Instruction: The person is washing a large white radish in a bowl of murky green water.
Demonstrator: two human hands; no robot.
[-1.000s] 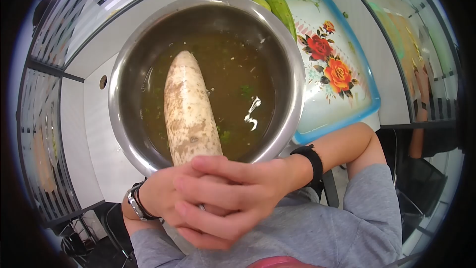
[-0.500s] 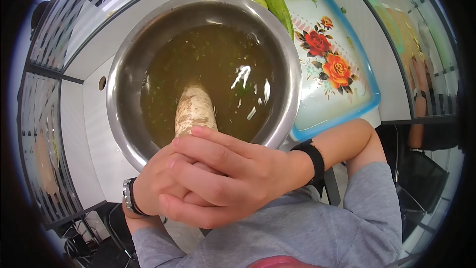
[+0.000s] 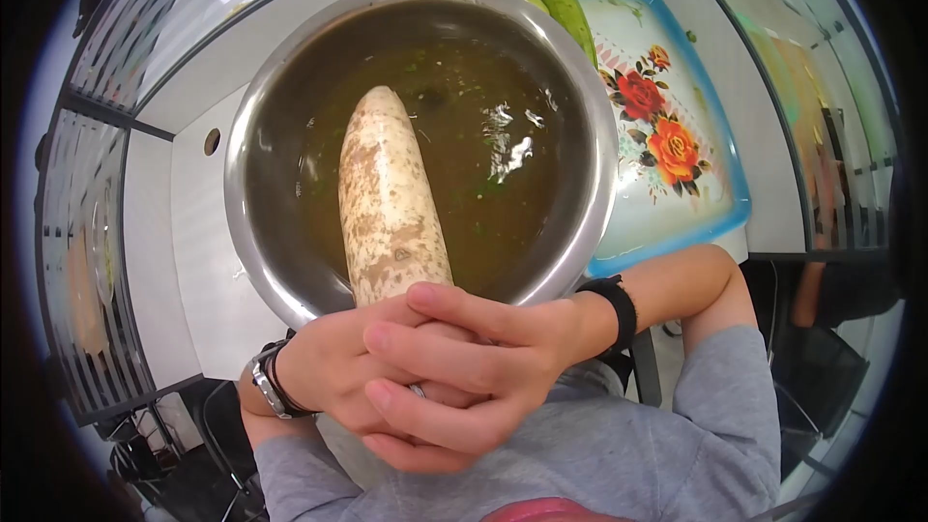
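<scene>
A thick white radish (image 3: 391, 203), mottled with brown dirt, points away from me over a large steel basin (image 3: 246, 251). Its rounded far end lies over the murky brown water (image 3: 474, 222); the near end is hidden by my hands. My left hand (image 3: 333, 362), with a watch at the wrist, is closed around that near end. Over it lies my right hand (image 3: 483, 367), wearing a black wristband, its fingers wrapped across the left hand and the radish. Both hands are just outside the basin's near rim.
Right of the basin lies a blue-rimmed, flower-patterned tray (image 3: 604, 174) with green elongated vegetables (image 3: 568, 14) at its far left corner. White partition panels (image 3: 155, 251) with striped glass surround the table. A black chair (image 3: 822, 367) stands at the right.
The radish has come up out of the water and towards me, so much more of its length shows. Both hands have moved slightly nearer and to the right, still wrapped round it.
</scene>
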